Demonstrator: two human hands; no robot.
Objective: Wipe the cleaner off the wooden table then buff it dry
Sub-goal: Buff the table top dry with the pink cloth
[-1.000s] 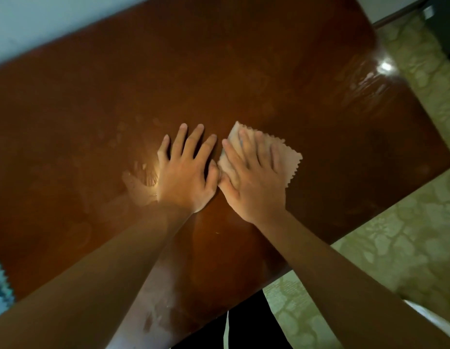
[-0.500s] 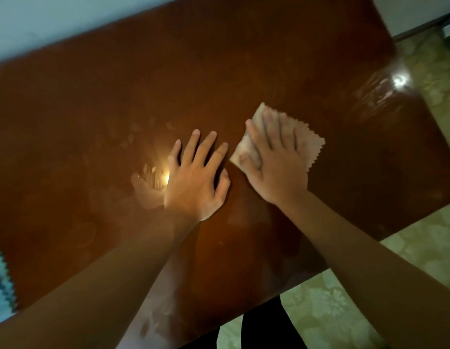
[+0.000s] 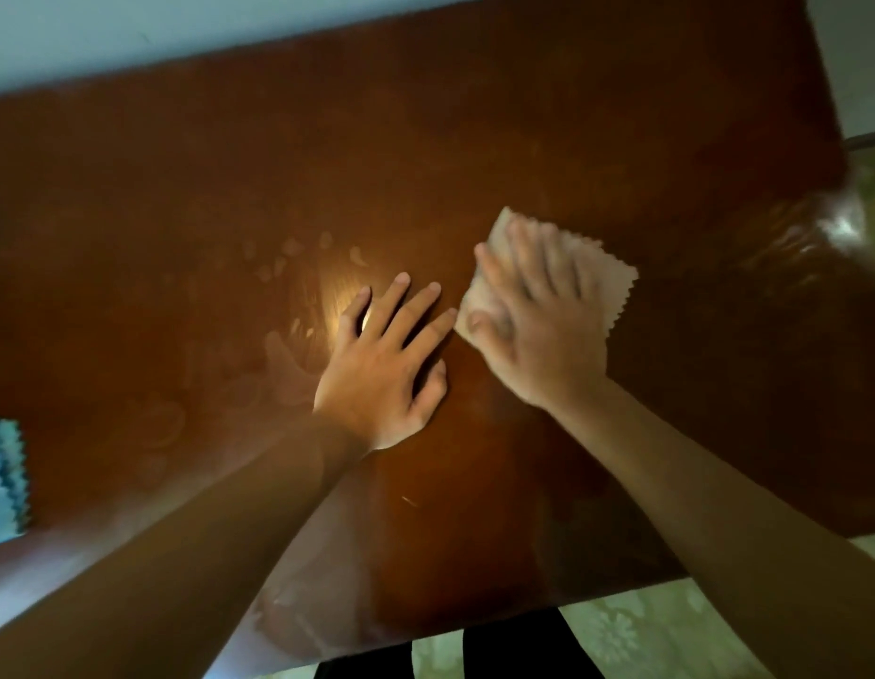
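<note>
Head view showed the glossy reddish-brown wooden table (image 3: 474, 139), smeared beside the flat, open left hand (image 3: 381, 370), where the right hand (image 3: 538, 325), fingers straight, pressing the pale zigzag-edged cloth (image 3: 612, 281), had slid further from that hand, so wiping looked unfinished.

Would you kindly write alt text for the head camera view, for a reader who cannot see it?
A person's right hand presses a beige cloth flat on a glossy brown wooden table, while the left hand rests flat beside it. Pale smears show left of the hands, and a blue cloth lies at the table's left edge.
</note>
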